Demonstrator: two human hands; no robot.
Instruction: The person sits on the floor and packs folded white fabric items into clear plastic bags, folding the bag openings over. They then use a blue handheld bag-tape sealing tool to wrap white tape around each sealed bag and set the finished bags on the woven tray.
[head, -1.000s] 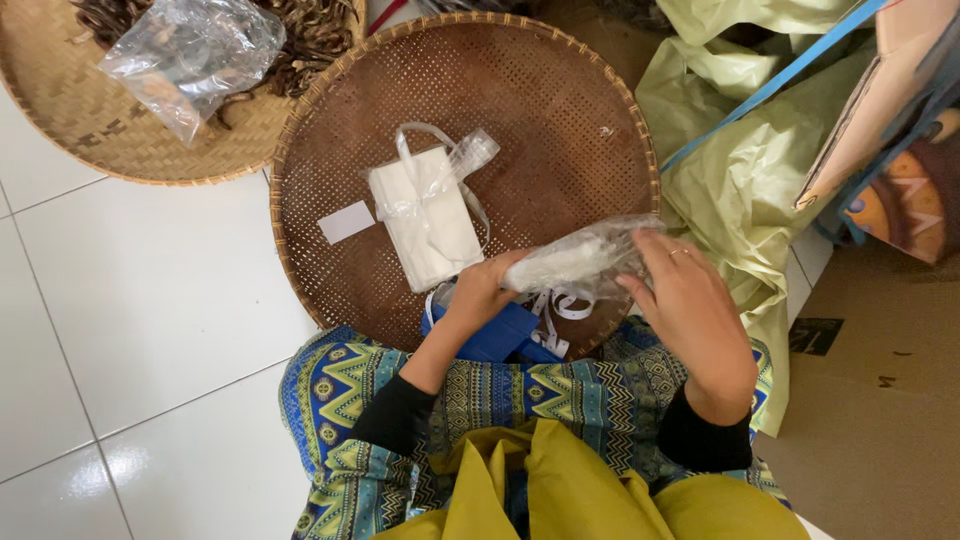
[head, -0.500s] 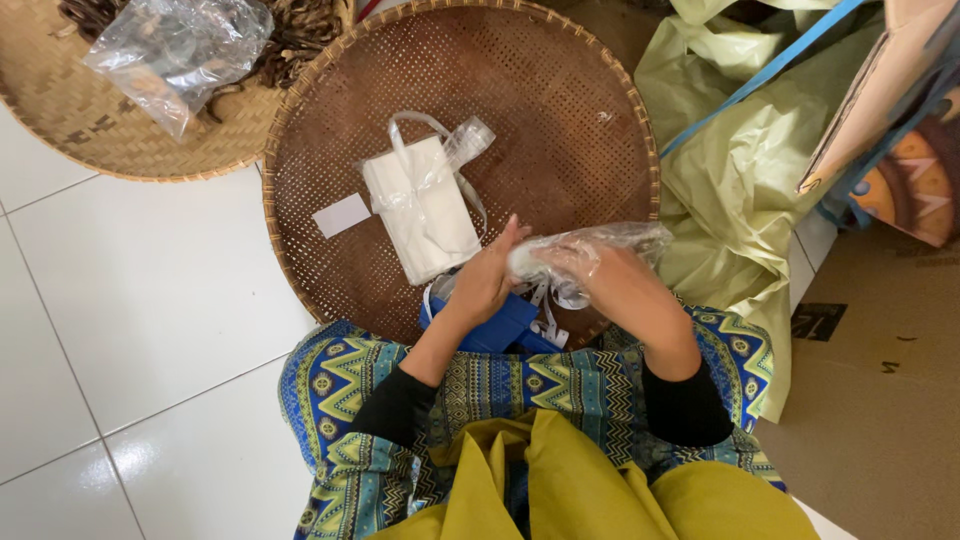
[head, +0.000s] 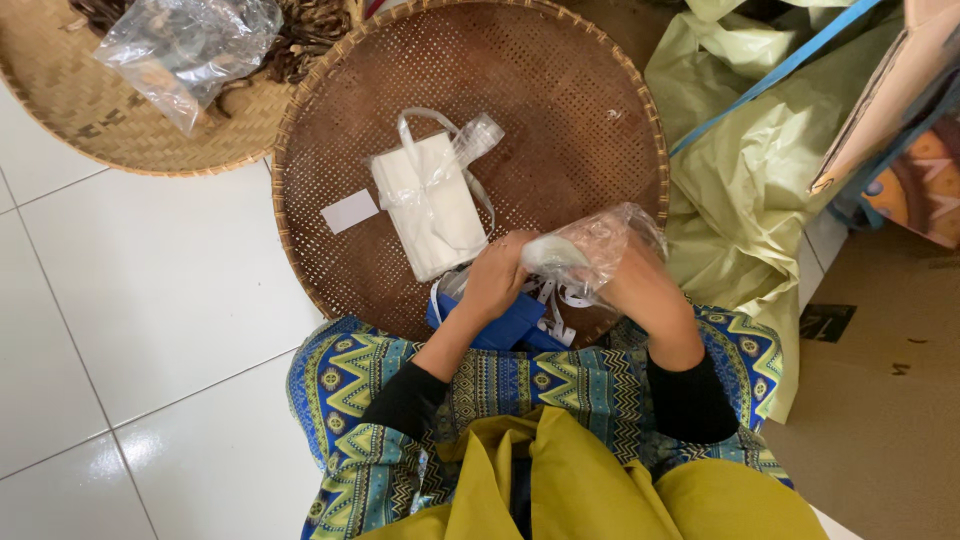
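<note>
Both hands have drawn closer together since a second ago, when the right one sat further out to the side with the bag stretched between them; now they meet over the near edge of the tray (head: 330,110). The left hand (head: 497,278) is closed on one end of a clear bag (head: 590,250), pinching it where something white bunches inside. The right hand (head: 640,290) is under and behind the bag, mostly hidden by the plastic; it seems to be cupping the bag, but its fingers cannot be made out. The bag is lifted just above the tray's near rim, in front of the person's lap.

Below the hands lies a blue box (head: 495,325) with loose white strips (head: 555,310) spilling beside it. Further up the tray lies a white packet (head: 430,200) in clear wrap, and just left of it a small white card (head: 350,211), apart from the packet. A second woven tray (head: 130,130) sits at upper left on the white tiled floor (head: 130,330), touching the first, holding dark dried pieces (head: 310,35) and another crumpled clear bag (head: 190,45). Pale green sheeting (head: 740,180) is heaped to the right.
</note>
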